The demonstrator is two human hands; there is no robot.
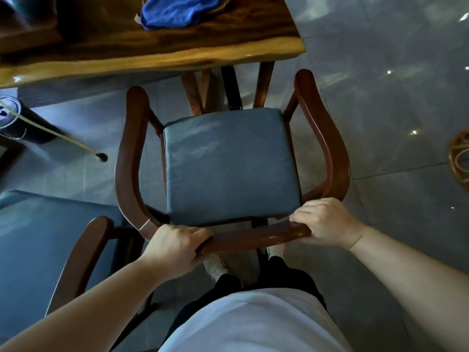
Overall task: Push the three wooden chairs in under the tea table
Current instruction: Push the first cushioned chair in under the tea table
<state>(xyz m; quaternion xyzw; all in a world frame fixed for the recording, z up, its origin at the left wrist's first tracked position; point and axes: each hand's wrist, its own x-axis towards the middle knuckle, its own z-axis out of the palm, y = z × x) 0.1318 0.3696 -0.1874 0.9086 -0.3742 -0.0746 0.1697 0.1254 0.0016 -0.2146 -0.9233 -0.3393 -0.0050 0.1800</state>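
A wooden armchair with a blue-grey seat cushion stands right in front of me, facing the tea table. Its seat is out from under the tabletop; only the arm tips reach near the table's edge. My left hand grips the curved back rail at its left end. My right hand grips the same rail at its right end. A second wooden chair with a blue cushion stands at the lower left, beside the first. A third chair is not in view.
A blue cloth lies on the tabletop. Wooden and black table legs stand under the table ahead of the seat. A dark cylindrical bin sits at the left. A rattan object is at the right edge. Glossy grey floor tiles surround everything.
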